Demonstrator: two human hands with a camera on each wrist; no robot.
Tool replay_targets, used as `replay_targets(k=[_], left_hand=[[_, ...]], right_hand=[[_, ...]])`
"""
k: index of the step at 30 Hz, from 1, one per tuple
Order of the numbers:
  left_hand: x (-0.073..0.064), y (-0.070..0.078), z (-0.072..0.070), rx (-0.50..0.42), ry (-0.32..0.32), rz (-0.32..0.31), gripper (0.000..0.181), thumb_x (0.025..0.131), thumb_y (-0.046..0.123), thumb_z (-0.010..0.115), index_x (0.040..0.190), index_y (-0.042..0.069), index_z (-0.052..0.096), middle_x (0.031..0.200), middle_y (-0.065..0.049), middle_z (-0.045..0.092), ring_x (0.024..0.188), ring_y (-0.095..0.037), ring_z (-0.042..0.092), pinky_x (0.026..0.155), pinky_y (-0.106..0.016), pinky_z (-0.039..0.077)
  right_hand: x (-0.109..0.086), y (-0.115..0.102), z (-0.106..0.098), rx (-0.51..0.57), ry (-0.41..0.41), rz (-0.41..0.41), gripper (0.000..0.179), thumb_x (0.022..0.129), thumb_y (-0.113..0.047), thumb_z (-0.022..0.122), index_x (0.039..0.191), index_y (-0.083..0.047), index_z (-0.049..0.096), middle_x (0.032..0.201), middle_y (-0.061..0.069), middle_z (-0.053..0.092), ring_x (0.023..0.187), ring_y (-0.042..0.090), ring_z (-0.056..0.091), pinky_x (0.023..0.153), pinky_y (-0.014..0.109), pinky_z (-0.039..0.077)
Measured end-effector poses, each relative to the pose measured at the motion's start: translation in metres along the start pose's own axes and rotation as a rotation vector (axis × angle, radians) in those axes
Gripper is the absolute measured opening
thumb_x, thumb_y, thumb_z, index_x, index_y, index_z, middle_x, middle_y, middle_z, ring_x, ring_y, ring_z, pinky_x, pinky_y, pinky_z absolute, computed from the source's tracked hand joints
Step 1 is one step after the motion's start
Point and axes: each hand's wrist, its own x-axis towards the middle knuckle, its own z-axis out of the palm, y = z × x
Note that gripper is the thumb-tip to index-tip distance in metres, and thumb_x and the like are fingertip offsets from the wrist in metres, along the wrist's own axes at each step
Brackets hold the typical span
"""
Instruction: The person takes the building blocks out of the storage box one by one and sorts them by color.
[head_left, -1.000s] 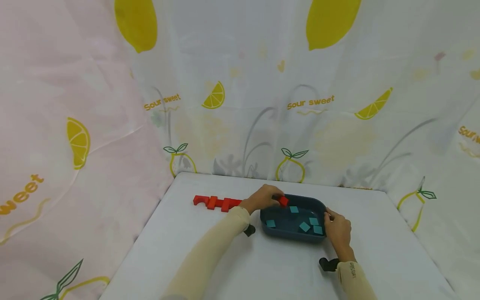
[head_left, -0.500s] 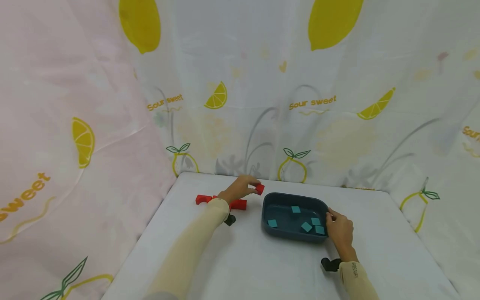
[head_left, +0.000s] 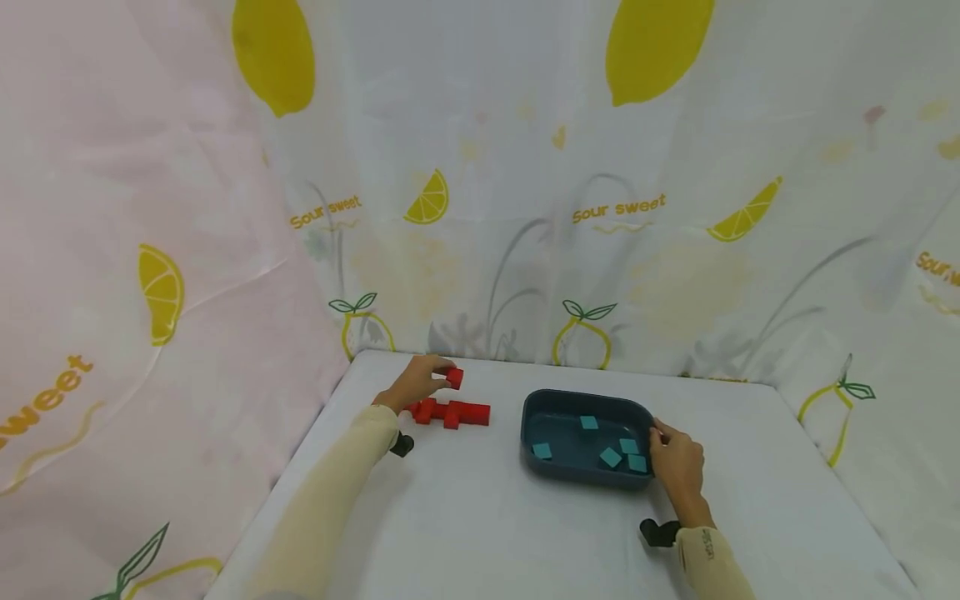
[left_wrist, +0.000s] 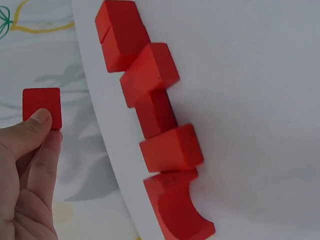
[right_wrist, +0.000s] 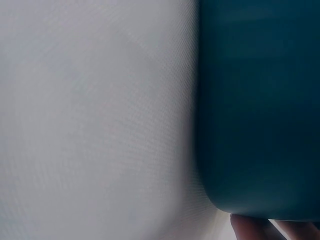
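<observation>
My left hand [head_left: 416,385] pinches a red cube block [left_wrist: 40,100] between thumb and fingers, raised above the far left part of the table. Below it lies a row of red blocks [head_left: 472,414], set end to end. At one end of the row is a block with a curved cut-out [left_wrist: 167,205], partly hidden by the left hand in the head view. To the right stands a dark blue-green tray [head_left: 585,481] with several flat teal squares [head_left: 588,422] inside. My right hand [head_left: 677,464] grips the tray's right end, its fingertips [right_wrist: 250,228] against the outer wall.
The white table [head_left: 525,542] ends at the back against a hanging cloth [head_left: 480,267] printed with lemons. A black wrist device [head_left: 658,533] sits under the right wrist, and another black device [head_left: 402,444] under the left.
My left hand has carried the red cube block leftward from over the tray to above the left part of the block row. The right hand and tray stay in place.
</observation>
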Motion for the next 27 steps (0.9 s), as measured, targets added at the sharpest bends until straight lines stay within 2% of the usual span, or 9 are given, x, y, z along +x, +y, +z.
replay_targets(k=[3, 12, 20, 27], left_hand=[[-0.012, -0.011, -0.007, 0.001, 0.011, -0.041, 0.034, 0.085, 0.002, 0.074, 0.119, 0.003, 0.068, 0.109, -0.009, 0.068, 0.105, -0.027, 0.064, 0.094, -0.043, 0.050], [-0.041, -0.041, -0.024, 0.001, 0.101, -0.146, 0.035, 0.086, 0.001, 0.071, 0.120, -0.001, 0.065, 0.117, -0.017, 0.065, 0.109, -0.035, 0.062, 0.095, -0.048, 0.049], [-0.071, -0.068, -0.032, 0.039, 0.197, -0.159, 0.034, 0.081, -0.006, 0.074, 0.114, -0.005, 0.065, 0.113, -0.022, 0.065, 0.103, -0.039, 0.064, 0.091, -0.050, 0.050], [-0.079, -0.078, -0.030, 0.054, 0.222, -0.149, 0.033, 0.079, -0.008, 0.074, 0.111, -0.007, 0.066, 0.108, -0.024, 0.066, 0.101, -0.040, 0.064, 0.092, -0.051, 0.049]], right_hand=[[0.000, 0.000, 0.000, 0.000, -0.005, 0.001, 0.035, 0.099, -0.016, 0.054, 0.128, 0.001, 0.061, 0.108, 0.026, 0.067, 0.090, 0.038, 0.065, 0.067, 0.049, 0.052], [0.000, 0.000, 0.000, 0.009, 0.006, -0.012, 0.034, 0.098, -0.016, 0.054, 0.127, 0.001, 0.062, 0.106, 0.026, 0.068, 0.086, 0.036, 0.066, 0.064, 0.048, 0.052], [-0.002, -0.001, 0.000, -0.001, 0.012, -0.016, 0.033, 0.098, -0.014, 0.055, 0.126, 0.002, 0.063, 0.104, 0.026, 0.068, 0.076, 0.030, 0.063, 0.056, 0.039, 0.049], [0.000, -0.003, -0.001, -0.013, 0.017, -0.026, 0.033, 0.098, -0.015, 0.056, 0.126, 0.002, 0.063, 0.103, 0.026, 0.068, 0.080, 0.033, 0.065, 0.059, 0.043, 0.051]])
